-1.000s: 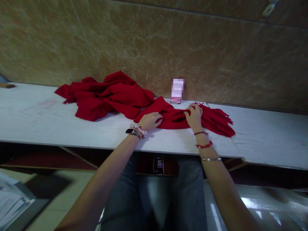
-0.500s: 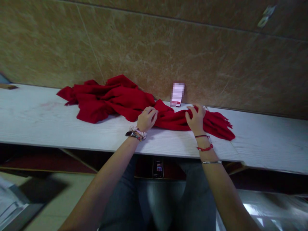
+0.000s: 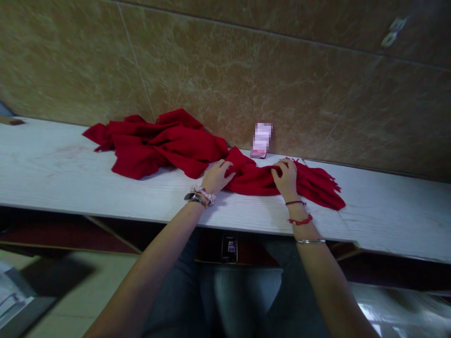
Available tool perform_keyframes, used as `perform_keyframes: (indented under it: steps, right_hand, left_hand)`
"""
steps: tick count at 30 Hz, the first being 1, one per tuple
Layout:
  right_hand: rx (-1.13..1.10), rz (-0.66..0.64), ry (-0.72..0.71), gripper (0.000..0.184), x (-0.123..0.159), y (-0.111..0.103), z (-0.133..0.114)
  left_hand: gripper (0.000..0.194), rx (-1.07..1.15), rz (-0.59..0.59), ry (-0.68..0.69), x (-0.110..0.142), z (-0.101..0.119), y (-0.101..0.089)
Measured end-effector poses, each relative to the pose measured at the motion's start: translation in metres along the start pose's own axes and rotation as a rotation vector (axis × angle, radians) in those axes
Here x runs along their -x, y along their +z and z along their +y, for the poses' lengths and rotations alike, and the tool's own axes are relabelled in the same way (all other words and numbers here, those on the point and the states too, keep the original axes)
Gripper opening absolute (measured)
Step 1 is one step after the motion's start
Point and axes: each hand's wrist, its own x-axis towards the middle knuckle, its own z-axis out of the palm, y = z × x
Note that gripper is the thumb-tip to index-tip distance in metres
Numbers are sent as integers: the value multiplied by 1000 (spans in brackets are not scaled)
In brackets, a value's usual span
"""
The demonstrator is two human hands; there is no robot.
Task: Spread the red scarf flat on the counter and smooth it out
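A red scarf with fringed ends lies along the white tabletop, bunched up on the left and gathered into a narrow band toward the right. My left hand grips the band near its middle, fingers curled over the cloth. Farther right, my right hand has its thumb and fingers closed around the same band, close to the fringed end. The fingertips of both hands are partly hidden by the folds.
Against the tiled wall leans a phone with a blurred screen, just behind the scarf. Another phone lies on the shelf below the tabletop. A brown strip sits at the far left.
My right hand has closed on the scarf and drawn slightly toward me. My left thumb sits a little farther from the fingers. The view has shifted slightly.
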Motion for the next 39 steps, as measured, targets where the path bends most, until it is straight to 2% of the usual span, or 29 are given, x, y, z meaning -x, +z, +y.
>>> perform_keyframes:
  steps: [6, 11, 13, 15, 17, 20, 24, 30, 39]
  right_hand:
    - [-92, -55, -98, 21, 1, 1, -7]
    - [3, -179, -123, 17, 5, 9, -1]
    - [42, -231, -138, 23, 7, 11, 2]
    - [62, -254, -139, 18, 7, 13, 4]
    - [52, -255, -125, 11, 7, 14, 4]
    - [22, -227, -88, 13, 5, 14, 3]
    - [20, -200, -49, 16, 5, 13, 1]
    - [8, -213, -38, 14, 6, 13, 1]
    - [-37, -204, -46, 13, 5, 18, 5]
  left_hand:
    - [28, -14, 12, -3, 0, 2, -3]
    - [15, -44, -91, 27, -1, 2, -2]
    - [12, -59, -93, 27, -1, 2, -2]
    - [11, -64, -67, 19, -1, 2, -2]
    - [13, -58, -45, 27, -1, 1, -2]
    - [19, -38, -49, 81, -1, -1, -1]
    - [9, -32, -48, 114, -1, -2, 1]
    - [11, -23, 6, 102, -2, -1, 1]
    - [11, 0, -34, 124, -2, -3, 2]
